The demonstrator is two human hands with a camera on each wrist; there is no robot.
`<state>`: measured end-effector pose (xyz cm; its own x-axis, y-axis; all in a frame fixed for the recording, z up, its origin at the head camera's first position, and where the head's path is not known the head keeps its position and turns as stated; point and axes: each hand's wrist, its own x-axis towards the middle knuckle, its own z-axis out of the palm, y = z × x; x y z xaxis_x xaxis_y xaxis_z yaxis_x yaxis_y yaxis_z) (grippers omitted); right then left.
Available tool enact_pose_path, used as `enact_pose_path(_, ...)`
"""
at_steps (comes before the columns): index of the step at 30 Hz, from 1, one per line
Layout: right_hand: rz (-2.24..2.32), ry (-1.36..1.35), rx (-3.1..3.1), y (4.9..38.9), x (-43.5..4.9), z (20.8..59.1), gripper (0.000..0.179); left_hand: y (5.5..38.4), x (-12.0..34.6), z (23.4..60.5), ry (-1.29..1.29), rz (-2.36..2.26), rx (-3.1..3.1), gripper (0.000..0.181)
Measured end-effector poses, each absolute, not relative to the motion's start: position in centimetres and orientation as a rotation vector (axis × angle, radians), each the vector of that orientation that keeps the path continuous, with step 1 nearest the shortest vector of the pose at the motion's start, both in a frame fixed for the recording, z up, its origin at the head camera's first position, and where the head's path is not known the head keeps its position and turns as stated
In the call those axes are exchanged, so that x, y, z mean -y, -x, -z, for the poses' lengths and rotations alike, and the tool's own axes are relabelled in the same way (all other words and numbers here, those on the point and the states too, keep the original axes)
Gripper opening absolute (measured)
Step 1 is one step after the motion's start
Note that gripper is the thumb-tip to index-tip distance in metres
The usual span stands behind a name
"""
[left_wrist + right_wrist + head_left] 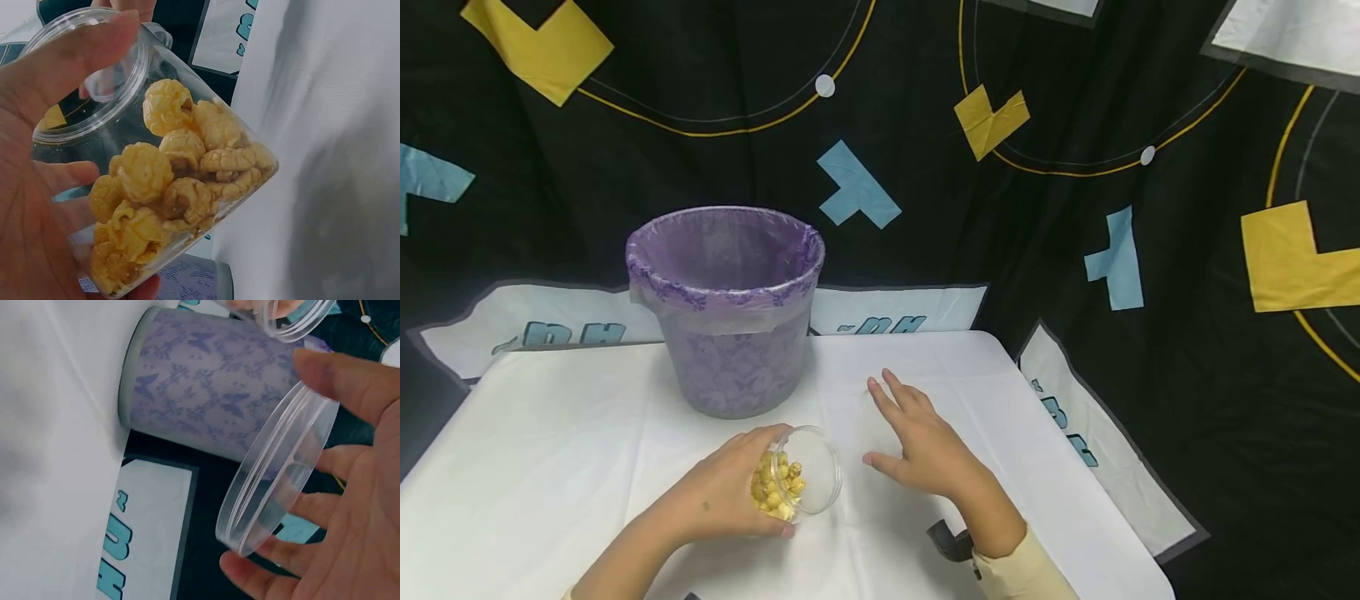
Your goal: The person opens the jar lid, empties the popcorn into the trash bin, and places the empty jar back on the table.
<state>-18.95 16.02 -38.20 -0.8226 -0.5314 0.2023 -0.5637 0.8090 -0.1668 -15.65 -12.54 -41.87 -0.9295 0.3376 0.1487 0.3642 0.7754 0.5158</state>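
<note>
My left hand (730,487) grips a clear plastic jar (212,144) round its side, thumb up near the rim. Caramel popcorn (140,172) fills part of it, and the jar is tilted with its uncovered mouth towards the right hand. In my right hand (928,446) is a clear round screw lid (281,472), held by its edge between thumb and fingers. The lid is apart from the jar and barely shows in the head view. Behind both hands stands a purple bin (737,367) with a butterfly pattern.
A translucent liner bag (726,304) is folded over the bin's rim. The bin stands on a white-covered table (565,433), near its back edge. A black cloth (917,250) with yellow and blue patches hangs behind and to the right. A black strap (950,542) shows at the right wrist.
</note>
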Motion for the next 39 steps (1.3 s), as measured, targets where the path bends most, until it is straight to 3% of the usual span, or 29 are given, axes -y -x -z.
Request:
enact_pose_path(15,-0.263,-0.537,3.065,22.2,-18.9,41.8,0.087,15.7,12.4,41.7,0.557,0.86,2.927,0.119)
enact_pose_path(39,-0.353,-0.291,3.194,24.1,-20.8,46.0,0.085,15.6,12.5,41.9,0.551,0.85,2.925,0.119)
